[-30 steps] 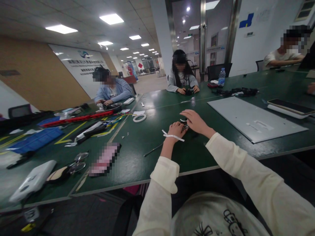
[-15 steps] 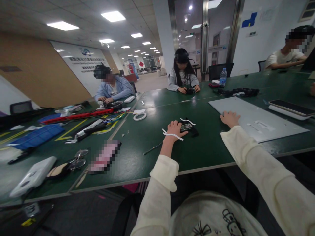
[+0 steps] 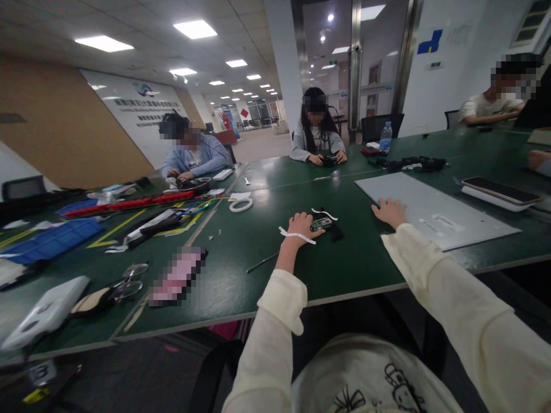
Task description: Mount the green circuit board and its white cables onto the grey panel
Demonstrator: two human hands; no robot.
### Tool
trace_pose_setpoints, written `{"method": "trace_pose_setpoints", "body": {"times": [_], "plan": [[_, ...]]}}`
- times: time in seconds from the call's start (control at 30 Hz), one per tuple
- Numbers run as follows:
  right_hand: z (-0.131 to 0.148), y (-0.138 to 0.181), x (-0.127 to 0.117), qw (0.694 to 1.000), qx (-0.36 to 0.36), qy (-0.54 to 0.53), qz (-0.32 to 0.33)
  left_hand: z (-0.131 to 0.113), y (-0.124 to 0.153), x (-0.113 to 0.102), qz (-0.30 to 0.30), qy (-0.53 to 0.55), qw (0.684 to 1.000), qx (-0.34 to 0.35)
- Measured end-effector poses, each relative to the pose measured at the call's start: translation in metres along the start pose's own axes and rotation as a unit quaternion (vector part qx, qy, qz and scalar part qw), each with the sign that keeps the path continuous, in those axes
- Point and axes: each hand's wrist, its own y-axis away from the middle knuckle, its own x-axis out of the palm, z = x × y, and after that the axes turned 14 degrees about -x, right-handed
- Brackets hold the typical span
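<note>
My left hand (image 3: 300,225) lies palm down on the green table, fingers stretched forward and thumb out to the right. A narrow white strip (image 3: 297,234) crosses the back of it. By the thumb is a small circuit board (image 3: 322,223) with black pieces beside it; whether the thumb touches it I cannot tell. Another white strip (image 3: 326,213) curls over the board's far side. My right hand (image 3: 391,213) is spread open at the left edge of a flat grey panel (image 3: 465,229). A thin dark rod (image 3: 262,263) lies left of my left wrist.
Left on the table (image 3: 241,287) are a phone with a pink back (image 3: 178,275), glasses (image 3: 129,281), a white device (image 3: 46,312), a blue tray (image 3: 51,238) and a white tape roll (image 3: 241,205). A dark phone (image 3: 501,190) lies right. Several people sit around, and a bottle (image 3: 385,137) stands farther back.
The camera view has shifted slightly, so the table and its things appear a little farther left. Both hands keep nearly the same places on the table.
</note>
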Motion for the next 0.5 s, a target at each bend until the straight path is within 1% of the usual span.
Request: {"method": "trace_pose_setpoints", "body": {"times": [0.27, 0.5], "plan": [[0.033, 0.012, -0.004, 0.999, -0.050, -0.001, 0.010, 0.001, 0.002, -0.012, -0.052, 0.005, 0.999, -0.005], [0.066, 0.030, -0.011, 0.993, -0.112, 0.006, 0.032, 0.000, 0.004, -0.021, -0.075, -0.001, 0.997, -0.016]]}}
